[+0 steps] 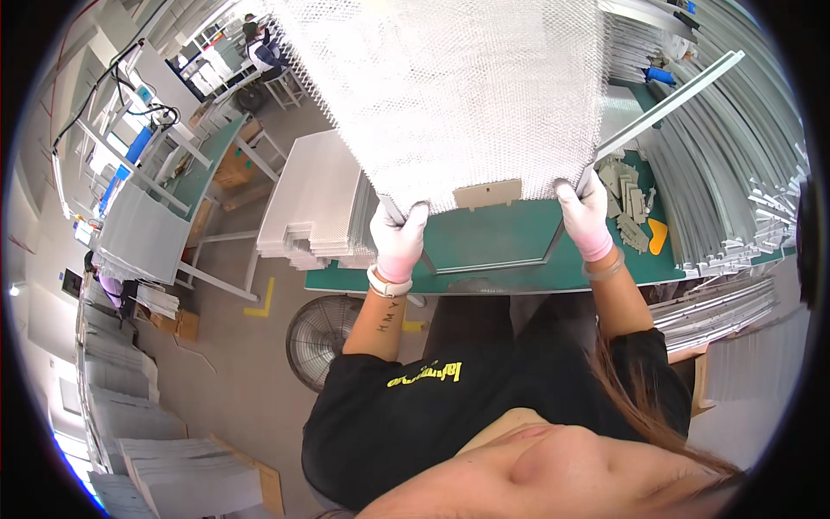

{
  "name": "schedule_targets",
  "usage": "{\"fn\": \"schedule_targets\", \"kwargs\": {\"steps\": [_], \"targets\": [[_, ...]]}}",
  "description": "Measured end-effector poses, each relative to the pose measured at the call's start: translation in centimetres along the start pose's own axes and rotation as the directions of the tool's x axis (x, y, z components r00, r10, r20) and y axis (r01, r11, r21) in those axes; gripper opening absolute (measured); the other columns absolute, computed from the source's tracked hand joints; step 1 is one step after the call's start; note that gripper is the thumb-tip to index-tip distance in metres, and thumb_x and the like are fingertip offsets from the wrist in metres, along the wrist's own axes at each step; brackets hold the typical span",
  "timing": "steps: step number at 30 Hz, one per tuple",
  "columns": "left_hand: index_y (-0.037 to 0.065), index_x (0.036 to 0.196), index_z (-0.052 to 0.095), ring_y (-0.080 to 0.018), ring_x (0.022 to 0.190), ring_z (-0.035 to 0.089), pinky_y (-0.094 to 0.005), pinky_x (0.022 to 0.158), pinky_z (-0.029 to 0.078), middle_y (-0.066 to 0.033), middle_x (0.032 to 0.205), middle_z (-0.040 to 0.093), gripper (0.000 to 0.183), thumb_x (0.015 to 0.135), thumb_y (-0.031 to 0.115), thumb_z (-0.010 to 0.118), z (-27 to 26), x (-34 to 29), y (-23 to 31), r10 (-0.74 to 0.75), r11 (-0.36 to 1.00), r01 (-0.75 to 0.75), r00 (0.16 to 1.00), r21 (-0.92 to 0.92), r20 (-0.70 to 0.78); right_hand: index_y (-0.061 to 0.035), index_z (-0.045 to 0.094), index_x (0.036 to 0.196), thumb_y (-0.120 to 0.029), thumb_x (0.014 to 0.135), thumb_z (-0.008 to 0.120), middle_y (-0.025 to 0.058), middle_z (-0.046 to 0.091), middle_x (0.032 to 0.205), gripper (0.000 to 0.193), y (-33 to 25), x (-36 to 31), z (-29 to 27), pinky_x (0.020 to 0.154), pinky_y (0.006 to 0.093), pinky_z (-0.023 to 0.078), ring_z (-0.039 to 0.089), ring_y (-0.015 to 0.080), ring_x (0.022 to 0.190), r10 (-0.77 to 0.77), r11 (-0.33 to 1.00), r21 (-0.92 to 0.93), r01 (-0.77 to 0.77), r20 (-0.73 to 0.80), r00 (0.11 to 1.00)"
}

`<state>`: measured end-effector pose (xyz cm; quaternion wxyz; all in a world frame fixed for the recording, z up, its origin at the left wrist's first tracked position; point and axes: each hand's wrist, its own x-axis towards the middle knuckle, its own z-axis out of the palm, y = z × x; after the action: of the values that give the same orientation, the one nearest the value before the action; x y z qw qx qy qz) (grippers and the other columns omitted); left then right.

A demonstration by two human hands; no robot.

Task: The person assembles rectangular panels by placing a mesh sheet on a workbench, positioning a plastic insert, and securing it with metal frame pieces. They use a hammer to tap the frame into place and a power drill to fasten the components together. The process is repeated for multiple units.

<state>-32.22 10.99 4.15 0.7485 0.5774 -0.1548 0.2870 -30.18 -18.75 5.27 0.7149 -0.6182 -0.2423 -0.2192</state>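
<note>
A large white mesh panel (450, 95) is held up in front of me, tilted over the green table (493, 229). My left hand (399, 238), in a white glove, is closed on its near left corner, thumb on top. At the near right corner my right hand (585, 218), gloved too, is closed on the same panel. A small beige plate (488, 194) sits at the panel's near edge between my hands. Below, part of a thin grey metal frame (488, 267) shows; the panel hides the rest. I cannot tell whether my fingers also touch the frame. A long pale rail (670, 105) slants away beyond my right hand.
Stacked mesh sheets (316, 195) stand left of the table. Small beige plates (629, 195) and a yellow piece (658, 235) lie at right, beside tall stacks of metal strips (718, 164). A floor fan (322, 342) stands low at left. Another person (262, 54) is far back.
</note>
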Motion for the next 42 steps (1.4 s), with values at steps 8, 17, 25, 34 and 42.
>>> {"fn": "schedule_targets", "kwargs": {"steps": [8,17,25,34,42], "targets": [[0.001,0.107,0.062,-0.0027,0.078,0.053,-0.0214,0.069,0.046,0.0018,0.092,0.063,0.014,0.094,0.001,0.069,-1.6,3.9,2.1,0.03,1.0,-0.029,0.974,-0.007,0.224,0.0021,0.062,0.126,-0.003,0.097,0.067,-0.0052,0.065,0.093,0.03,-2.5,2.2,-1.0,0.068,0.0196,0.043,0.048,0.0001,0.073,0.055,0.996,0.07,-0.054,-0.015,0.998],[0.002,0.122,0.058,-0.0068,0.089,0.055,-0.0261,0.084,0.048,-0.0009,0.104,0.064,0.03,0.093,0.0,0.067,-0.2,3.3,2.5,0.074,0.997,-0.074,0.989,-0.007,0.129,0.0005,0.063,0.107,-0.007,0.096,0.07,-0.0076,0.054,0.069,0.015,-3.8,0.6,2.0,0.055,0.0199,0.036,0.043,0.0,0.061,0.025,0.981,-0.174,-0.08,-0.301,0.953],[-0.001,0.118,0.062,-0.0061,0.086,0.059,-0.0239,0.079,0.05,-0.0025,0.101,0.068,0.027,0.091,-0.006,0.065,-2.5,1.2,-1.0,-0.009,0.992,-0.008,0.992,0.13,0.128,0.0053,0.059,0.129,-0.008,0.1,0.065,0.006,0.07,0.119,0.032,1.3,-1.0,-0.7,0.096,0.0269,0.048,0.061,0.0086,0.106,0.039,0.999,-0.035,-0.042,-0.073,0.997],[-0.001,0.131,0.059,-0.0088,0.096,0.063,-0.0289,0.084,0.053,-0.0026,0.115,0.069,0.039,0.093,0.001,0.069,-3.3,-1.1,-1.2,-0.45,0.868,0.364,0.864,0.337,0.225,0.0037,0.067,0.119,-0.01,0.088,0.072,0.0089,0.072,0.112,0.034,-0.1,-1.4,-2.8,0.09,0.0327,0.054,0.067,0.0132,0.103,0.476,0.754,-0.609,-0.246,0.25,0.843],[0.0,0.107,0.064,-0.0031,0.071,0.05,-0.0207,0.064,0.043,0.0028,0.083,0.06,0.016,0.092,-0.001,0.069,-0.6,3.8,2.7,0.117,0.986,-0.126,0.989,0.107,0.085,-0.0009,0.068,0.101,-0.008,0.096,0.071,-0.0056,0.063,0.078,0.009,-2.8,2.2,0.7,0.064,0.0221,0.041,0.051,0.001,0.071,0.008,0.961,-0.271,-0.059,-0.187,0.982]]}}
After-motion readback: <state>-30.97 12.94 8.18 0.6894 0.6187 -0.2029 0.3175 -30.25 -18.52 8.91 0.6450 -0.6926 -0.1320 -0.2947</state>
